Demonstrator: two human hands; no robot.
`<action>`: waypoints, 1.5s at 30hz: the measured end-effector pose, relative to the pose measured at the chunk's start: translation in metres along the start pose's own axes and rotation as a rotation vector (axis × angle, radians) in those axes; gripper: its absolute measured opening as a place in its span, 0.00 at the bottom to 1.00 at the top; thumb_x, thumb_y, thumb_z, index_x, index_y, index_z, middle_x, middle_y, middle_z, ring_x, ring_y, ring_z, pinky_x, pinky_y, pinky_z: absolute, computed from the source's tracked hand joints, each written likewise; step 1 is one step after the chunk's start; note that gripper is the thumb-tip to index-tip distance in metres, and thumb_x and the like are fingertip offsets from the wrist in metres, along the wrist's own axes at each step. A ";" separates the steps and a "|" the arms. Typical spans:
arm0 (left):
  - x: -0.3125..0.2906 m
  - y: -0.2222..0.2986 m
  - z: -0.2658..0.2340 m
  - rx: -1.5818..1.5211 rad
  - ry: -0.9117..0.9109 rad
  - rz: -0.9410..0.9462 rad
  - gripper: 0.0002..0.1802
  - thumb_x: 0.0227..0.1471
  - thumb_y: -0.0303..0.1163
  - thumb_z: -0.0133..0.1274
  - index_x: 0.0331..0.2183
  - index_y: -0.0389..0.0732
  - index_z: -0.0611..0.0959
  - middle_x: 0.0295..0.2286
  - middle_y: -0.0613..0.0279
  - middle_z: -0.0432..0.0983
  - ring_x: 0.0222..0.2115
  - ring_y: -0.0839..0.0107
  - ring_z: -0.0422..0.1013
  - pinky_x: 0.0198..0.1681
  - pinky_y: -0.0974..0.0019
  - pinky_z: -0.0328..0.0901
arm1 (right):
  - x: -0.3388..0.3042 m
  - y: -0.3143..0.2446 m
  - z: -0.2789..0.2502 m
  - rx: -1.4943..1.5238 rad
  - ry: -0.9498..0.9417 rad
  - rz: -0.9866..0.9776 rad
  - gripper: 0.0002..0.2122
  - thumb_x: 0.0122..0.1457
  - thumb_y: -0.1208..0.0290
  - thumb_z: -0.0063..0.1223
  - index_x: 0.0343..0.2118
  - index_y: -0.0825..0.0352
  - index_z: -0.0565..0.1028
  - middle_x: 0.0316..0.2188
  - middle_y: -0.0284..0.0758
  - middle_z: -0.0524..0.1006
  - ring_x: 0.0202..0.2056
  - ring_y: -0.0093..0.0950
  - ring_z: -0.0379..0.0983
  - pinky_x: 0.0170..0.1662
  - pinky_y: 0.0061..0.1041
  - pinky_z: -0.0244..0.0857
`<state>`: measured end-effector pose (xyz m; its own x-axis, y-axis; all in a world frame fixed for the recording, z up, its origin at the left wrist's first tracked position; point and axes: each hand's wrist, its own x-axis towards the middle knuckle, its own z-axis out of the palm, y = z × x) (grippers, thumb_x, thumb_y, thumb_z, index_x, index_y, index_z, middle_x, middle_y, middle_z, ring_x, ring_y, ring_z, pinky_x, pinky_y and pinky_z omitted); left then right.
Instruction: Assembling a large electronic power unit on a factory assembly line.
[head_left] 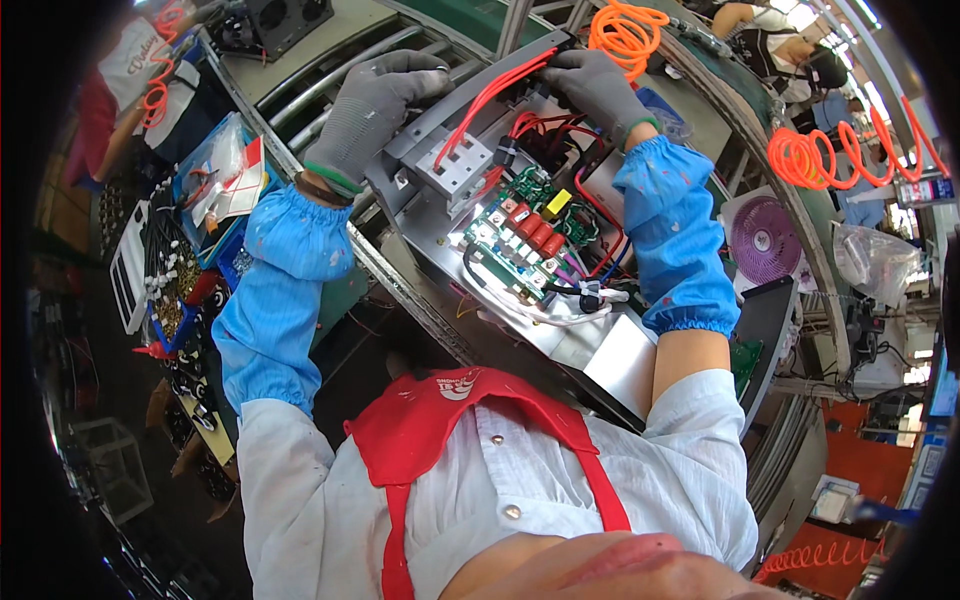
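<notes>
In front of me lies an opened metal case [425, 235], tilted across the work line. Inside it a green circuit board [488, 222] carries red cylindrical parts [538, 236] and a yellow block [558, 203]. A grey metal end panel [440, 118] stands along its far edge. My left hand [378, 110], in a grey glove, has its fingers curled over that panel's left part. The gloved right hand [598, 88] grips the panel's right end, its fingers beside thick red wires [485, 103]. These run down to a pale terminal block [455, 170].
A roller conveyor [315, 125] runs beyond and left of the case. Blue bins [178, 325] with screws and cables stand at left. Orange coiled hoses [628, 35] hang far right. A purple fan [765, 238] sits at right. A co-worker [125, 75] stands far left.
</notes>
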<state>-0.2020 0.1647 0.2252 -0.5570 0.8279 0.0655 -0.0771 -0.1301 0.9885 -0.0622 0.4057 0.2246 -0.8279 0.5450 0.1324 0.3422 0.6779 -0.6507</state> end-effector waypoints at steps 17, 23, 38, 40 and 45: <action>-0.001 0.009 0.016 0.205 0.047 0.062 0.10 0.50 0.28 0.55 0.35 0.34 0.82 0.28 0.64 0.77 0.28 0.78 0.71 0.34 0.74 0.66 | 0.006 -0.003 -0.013 -0.388 0.007 0.154 0.23 0.47 0.48 0.60 0.33 0.67 0.80 0.31 0.44 0.79 0.38 0.39 0.76 0.41 0.35 0.69; 0.000 0.010 0.013 0.226 0.086 0.061 0.10 0.50 0.27 0.55 0.36 0.34 0.82 0.28 0.65 0.77 0.27 0.79 0.71 0.32 0.75 0.67 | 0.022 0.020 0.016 -0.765 0.015 -0.504 0.13 0.49 0.61 0.60 0.31 0.65 0.80 0.27 0.39 0.79 0.29 0.38 0.77 0.32 0.31 0.70; -0.017 0.036 0.054 0.600 0.172 0.590 0.09 0.52 0.23 0.52 0.37 0.34 0.81 0.31 0.60 0.78 0.32 0.76 0.74 0.37 0.73 0.67 | -0.070 -0.081 -0.038 -0.060 0.067 -0.323 0.17 0.53 0.57 0.55 0.37 0.67 0.79 0.30 0.41 0.79 0.33 0.37 0.76 0.38 0.33 0.69; -0.021 0.045 0.069 0.699 0.195 0.696 0.09 0.51 0.23 0.53 0.37 0.35 0.81 0.31 0.59 0.78 0.32 0.73 0.75 0.36 0.71 0.68 | -0.080 -0.091 -0.037 0.163 0.077 -0.509 0.17 0.53 0.57 0.56 0.37 0.67 0.79 0.28 0.41 0.79 0.30 0.33 0.77 0.36 0.30 0.69; -0.027 0.055 0.079 0.848 0.179 0.903 0.10 0.49 0.22 0.53 0.36 0.37 0.82 0.32 0.54 0.77 0.32 0.65 0.76 0.35 0.68 0.68 | -0.081 -0.090 -0.039 0.293 0.050 -0.418 0.15 0.53 0.61 0.58 0.37 0.68 0.79 0.23 0.39 0.78 0.26 0.25 0.74 0.33 0.23 0.68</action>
<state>-0.1256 0.1785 0.2887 -0.2430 0.5318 0.8113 0.9098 -0.1652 0.3807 -0.0087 0.3201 0.3013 -0.8429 0.2840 0.4571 -0.1588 0.6802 -0.7156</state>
